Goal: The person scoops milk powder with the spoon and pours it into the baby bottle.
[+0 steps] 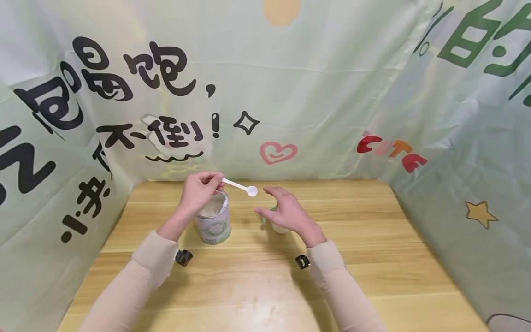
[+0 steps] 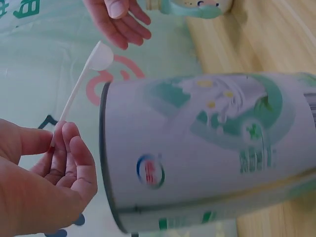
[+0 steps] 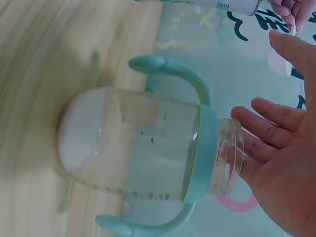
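Observation:
My left hand (image 1: 199,191) pinches the end of a long-handled white measuring scoop (image 1: 251,191) between thumb and fingers. The scoop points right, its bowl out past the rim of an open milk powder tin (image 1: 215,228). Pale powder (image 1: 212,206) shows inside the tin. To the right, my right hand (image 1: 290,213) is held with fingers spread and nothing in its grasp. Just beside its fingers stands a clear baby bottle (image 3: 158,148) with a mint-green collar and two handles. The bottle has an uncovered mouth and white at its bottom; in the head view my right hand mostly hides it.
Tin and bottle stand on a wooden table (image 1: 257,276), with a gap between them. A printed cloth (image 1: 315,115) hangs around the back and sides. Small black wrist devices (image 1: 184,257) sit at both cuffs.

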`<state>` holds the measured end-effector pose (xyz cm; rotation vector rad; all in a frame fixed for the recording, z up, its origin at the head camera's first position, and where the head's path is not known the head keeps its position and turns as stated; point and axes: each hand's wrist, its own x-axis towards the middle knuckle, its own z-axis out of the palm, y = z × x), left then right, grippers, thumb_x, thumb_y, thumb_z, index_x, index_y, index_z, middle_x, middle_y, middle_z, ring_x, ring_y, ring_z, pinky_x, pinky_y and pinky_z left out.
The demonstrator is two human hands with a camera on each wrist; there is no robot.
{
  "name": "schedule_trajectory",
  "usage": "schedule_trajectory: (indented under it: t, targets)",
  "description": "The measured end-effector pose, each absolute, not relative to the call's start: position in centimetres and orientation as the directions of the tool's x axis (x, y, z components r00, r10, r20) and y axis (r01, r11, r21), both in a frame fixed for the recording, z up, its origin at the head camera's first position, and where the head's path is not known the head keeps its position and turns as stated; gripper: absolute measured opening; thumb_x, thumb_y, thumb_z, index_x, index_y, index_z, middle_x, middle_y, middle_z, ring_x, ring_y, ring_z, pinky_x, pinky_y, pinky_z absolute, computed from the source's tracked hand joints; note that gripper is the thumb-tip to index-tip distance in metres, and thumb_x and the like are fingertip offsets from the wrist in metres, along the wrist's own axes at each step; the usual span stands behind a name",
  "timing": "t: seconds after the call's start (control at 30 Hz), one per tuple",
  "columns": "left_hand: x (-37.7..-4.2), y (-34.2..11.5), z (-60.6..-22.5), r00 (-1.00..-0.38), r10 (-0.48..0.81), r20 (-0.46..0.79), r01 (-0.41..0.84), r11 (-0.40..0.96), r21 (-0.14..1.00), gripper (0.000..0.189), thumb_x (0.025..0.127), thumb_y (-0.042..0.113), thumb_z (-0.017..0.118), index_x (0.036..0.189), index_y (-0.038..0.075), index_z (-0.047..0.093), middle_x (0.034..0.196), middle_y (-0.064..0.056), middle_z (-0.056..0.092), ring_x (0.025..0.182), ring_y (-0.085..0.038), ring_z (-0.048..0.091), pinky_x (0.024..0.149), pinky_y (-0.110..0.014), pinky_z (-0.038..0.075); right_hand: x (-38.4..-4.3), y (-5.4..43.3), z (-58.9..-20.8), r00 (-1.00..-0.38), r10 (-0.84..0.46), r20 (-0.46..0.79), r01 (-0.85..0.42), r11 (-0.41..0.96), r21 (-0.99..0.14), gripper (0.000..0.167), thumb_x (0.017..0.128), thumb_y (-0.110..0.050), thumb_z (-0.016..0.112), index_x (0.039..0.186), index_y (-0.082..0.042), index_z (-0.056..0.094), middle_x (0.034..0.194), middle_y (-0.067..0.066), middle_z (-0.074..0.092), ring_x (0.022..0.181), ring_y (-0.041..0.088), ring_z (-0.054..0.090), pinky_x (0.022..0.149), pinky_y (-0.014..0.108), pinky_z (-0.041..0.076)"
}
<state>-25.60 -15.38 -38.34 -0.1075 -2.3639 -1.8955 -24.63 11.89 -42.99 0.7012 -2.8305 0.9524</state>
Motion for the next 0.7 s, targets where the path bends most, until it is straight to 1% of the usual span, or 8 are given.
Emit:
schedule_trajectory:
  t: [0.13, 0.23, 0.33, 0.4, 0.5, 0.57, 0.7]
  targets:
    - [-25.4, -16.4, -38.3, -0.992, -0.042, 0.119, 0.105, 0.252, 0.962, 0.028, 0.104, 0.015, 0.067, 0.117, -0.009, 0.074, 0.091, -0.013, 0.08, 0.071, -0.003, 0.07, 0.065, -0.018, 0.058, -24.7, 11.2, -43.0, -0.89, -0.407, 0.207, -0.448, 0.692, -0.565, 0.076, 0.094, -0.05, 0.076, 0.151, -0.005, 0.054, 0.151, 0.014, 0.06, 0.14, 0.034, 0.057, 0.118, 0.051, 0.046]
    - [-25.2, -17.2, -38.4, -0.992, -0.056, 0.117, 0.098, 0.273, 0.957, 0.029, 0.104, 0.017, 0.067, 0.117, -0.008, 0.075, 0.088, -0.008, 0.08, 0.071, -0.002, 0.07, 0.063, -0.017, 0.056, -24.7, 10.6, -42.9, -0.888, -0.411, 0.207, -0.451, 0.689, -0.567, 0.076, 0.094, -0.051, 0.076, 0.151, -0.006, 0.055, 0.151, 0.013, 0.06, 0.139, 0.034, 0.058, 0.117, 0.051, 0.047]
    - [-25.0, -18.0, -38.4, -0.99, -0.069, 0.12, 0.097, 0.278, 0.956, 0.03, 0.104, 0.018, 0.067, 0.118, -0.007, 0.075, 0.082, 0.003, 0.077, 0.071, -0.001, 0.069, 0.064, -0.017, 0.057, -24.7, 10.0, -42.8, -0.886, -0.417, 0.204, -0.455, 0.693, -0.56, 0.076, 0.094, -0.052, 0.076, 0.151, -0.008, 0.055, 0.152, 0.012, 0.06, 0.139, 0.033, 0.058, 0.117, 0.051, 0.047]
    - [-24.9, -18.5, -38.4, -0.99, -0.076, 0.122, 0.097, 0.277, 0.956, 0.03, 0.104, 0.017, 0.067, 0.119, -0.008, 0.074, 0.079, 0.007, 0.075, 0.071, -0.001, 0.069, 0.065, -0.017, 0.057, -24.7, 9.6, -42.8, -0.883, -0.424, 0.202, -0.46, 0.694, -0.553, 0.076, 0.094, -0.053, 0.075, 0.151, -0.008, 0.055, 0.152, 0.012, 0.06, 0.139, 0.033, 0.058, 0.117, 0.051, 0.048]
    - [-24.7, -19.2, -38.4, -0.988, -0.095, 0.119, 0.087, 0.283, 0.955, 0.03, 0.104, 0.016, 0.066, 0.12, -0.008, 0.074, 0.078, 0.007, 0.074, 0.07, -0.002, 0.069, 0.066, -0.019, 0.059, -24.7, 9.0, -42.7, -0.878, -0.437, 0.195, -0.466, 0.688, -0.557, 0.076, 0.094, -0.053, 0.075, 0.152, -0.008, 0.053, 0.152, 0.012, 0.059, 0.139, 0.033, 0.058, 0.118, 0.051, 0.046]
    - [-24.5, -19.7, -38.4, -0.988, -0.107, 0.11, 0.076, 0.284, 0.956, 0.03, 0.104, 0.015, 0.066, 0.12, -0.008, 0.073, 0.079, 0.005, 0.075, 0.07, -0.002, 0.069, 0.067, -0.021, 0.06, -24.7, 8.6, -42.7, -0.877, -0.442, 0.188, -0.466, 0.685, -0.56, 0.077, 0.094, -0.053, 0.075, 0.153, -0.008, 0.052, 0.153, 0.012, 0.058, 0.14, 0.033, 0.057, 0.119, 0.051, 0.046]
    - [-24.2, -20.3, -38.5, -0.987, -0.132, 0.091, 0.049, 0.292, 0.955, 0.03, 0.103, 0.018, 0.068, 0.12, -0.006, 0.074, 0.077, 0.009, 0.075, 0.069, -0.001, 0.069, 0.064, -0.019, 0.058, -24.9, 8.0, -42.9, -0.868, -0.46, 0.189, -0.48, 0.675, -0.56, 0.077, 0.095, -0.051, 0.075, 0.154, -0.007, 0.051, 0.153, 0.013, 0.059, 0.14, 0.033, 0.057, 0.119, 0.051, 0.046]
